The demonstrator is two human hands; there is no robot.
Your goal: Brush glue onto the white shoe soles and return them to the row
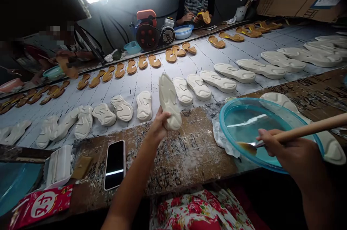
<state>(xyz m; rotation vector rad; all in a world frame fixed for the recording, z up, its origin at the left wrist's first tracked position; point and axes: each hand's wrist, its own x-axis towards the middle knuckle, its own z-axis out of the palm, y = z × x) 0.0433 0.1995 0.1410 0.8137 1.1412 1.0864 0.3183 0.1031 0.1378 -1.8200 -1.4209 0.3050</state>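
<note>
My left hand (159, 124) grips a white shoe sole (168, 96) by its lower end, tilted upright above the near edge of the conveyor belt. In my right hand (294, 154) is a brush (311, 128) with a wooden handle. The brush's bristles (247, 148) are over the near rim of a blue plastic basin (227, 105), which holds some clear liquid. Behind the held sole, more white soles (198, 87) lie in a row on the belt. Another white sole (332, 147) lies partly hidden behind the basin.
A phone (115, 165), a white box (59, 166) and a red packet (40, 204) lie on the cardboard-covered bench (184, 165). Brown soles (131, 66) line the belt's far side. Across it, a co-worker (196, 5) holds a brush and a brown sole. A motor (148, 34) stands there.
</note>
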